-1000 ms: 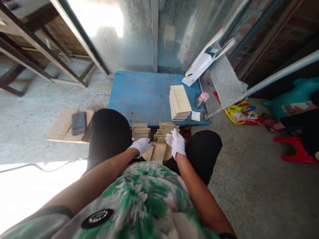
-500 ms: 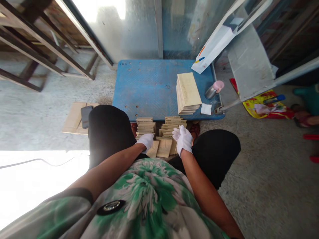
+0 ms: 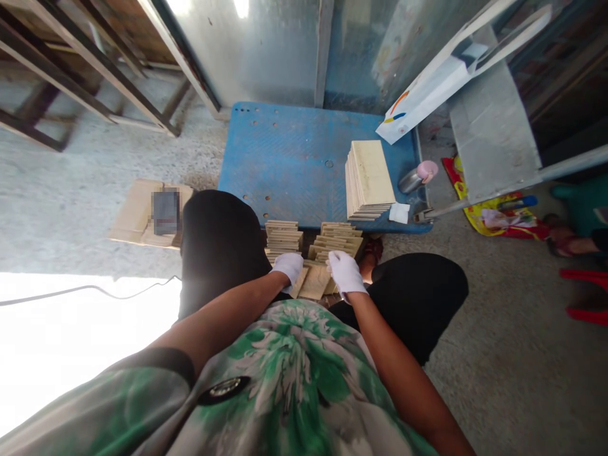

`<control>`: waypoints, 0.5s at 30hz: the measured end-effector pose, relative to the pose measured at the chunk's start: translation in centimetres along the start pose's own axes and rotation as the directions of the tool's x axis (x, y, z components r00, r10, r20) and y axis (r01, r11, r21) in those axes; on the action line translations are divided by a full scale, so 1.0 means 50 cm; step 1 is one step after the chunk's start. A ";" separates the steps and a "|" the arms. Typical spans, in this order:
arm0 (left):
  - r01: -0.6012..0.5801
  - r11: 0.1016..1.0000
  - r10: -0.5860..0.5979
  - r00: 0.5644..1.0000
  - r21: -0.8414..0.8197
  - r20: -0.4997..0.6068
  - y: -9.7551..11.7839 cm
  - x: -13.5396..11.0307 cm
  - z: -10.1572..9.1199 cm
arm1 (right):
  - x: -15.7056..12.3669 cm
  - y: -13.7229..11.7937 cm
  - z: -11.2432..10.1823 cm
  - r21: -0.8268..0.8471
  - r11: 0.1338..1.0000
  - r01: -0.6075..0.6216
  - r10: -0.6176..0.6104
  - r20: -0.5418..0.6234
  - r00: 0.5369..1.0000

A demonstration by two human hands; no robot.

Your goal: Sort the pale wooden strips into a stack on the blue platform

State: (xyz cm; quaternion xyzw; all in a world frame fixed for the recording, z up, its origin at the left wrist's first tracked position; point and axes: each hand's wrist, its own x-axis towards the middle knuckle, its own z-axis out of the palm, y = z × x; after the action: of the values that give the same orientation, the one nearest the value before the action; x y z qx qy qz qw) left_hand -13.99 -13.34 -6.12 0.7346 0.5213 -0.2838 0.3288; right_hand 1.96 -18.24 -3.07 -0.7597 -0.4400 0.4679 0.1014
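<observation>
Both of my hands wear white gloves and are low between my knees, over thin wooden boards. My left hand (image 3: pixel 289 267) is closed, its fingers curled down beside a tilted board (image 3: pixel 300 280); what they grip, if anything, is hidden. My right hand (image 3: pixel 346 273) is closed too, fingertips pressed together near the edge of another board (image 3: pixel 315 281); I cannot make out anything in them. Just beyond my hands stand two rows of small boards, a left row (image 3: pixel 284 237) and a right row (image 3: pixel 336 239), overlapping one another.
A blue platform (image 3: pixel 285 164) lies ahead, bearing a stack of larger boards (image 3: pixel 371 174), a pink-lidded flask (image 3: pixel 418 177), a white scrap (image 3: pixel 399 213) and a white bag (image 3: pixel 422 101). Cardboard (image 3: pixel 133 212) with a blurred dark object is at left. Another person's foot (image 3: pixel 563 237) shows at right.
My right hand's fingers, spread before, have drawn together, and the hand has lowered slightly toward the boards. My left hand stays beside the boards. The whole view has shifted a little.
</observation>
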 end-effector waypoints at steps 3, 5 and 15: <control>0.007 1.000 -0.007 1.000 0.022 0.013 0.010 -0.003 -0.002 | 0.002 -0.010 0.006 -0.215 0.972 0.092 -0.066 0.126 0.990; 0.007 0.999 -0.008 1.000 0.033 0.030 0.016 -0.003 -0.001 | 0.009 -0.019 0.013 -0.333 0.930 0.153 -0.084 0.212 0.974; 0.009 1.000 -0.009 1.000 -0.007 0.029 0.020 0.004 0.018 | 0.023 -0.006 0.037 -0.608 0.756 0.242 -0.030 0.336 0.941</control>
State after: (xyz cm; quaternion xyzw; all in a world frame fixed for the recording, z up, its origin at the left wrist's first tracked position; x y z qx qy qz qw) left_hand -13.06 -14.19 -6.64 0.7268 0.5208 -0.2940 0.3378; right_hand 0.54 -17.65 -4.63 -0.6320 -0.6380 0.3922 -0.1993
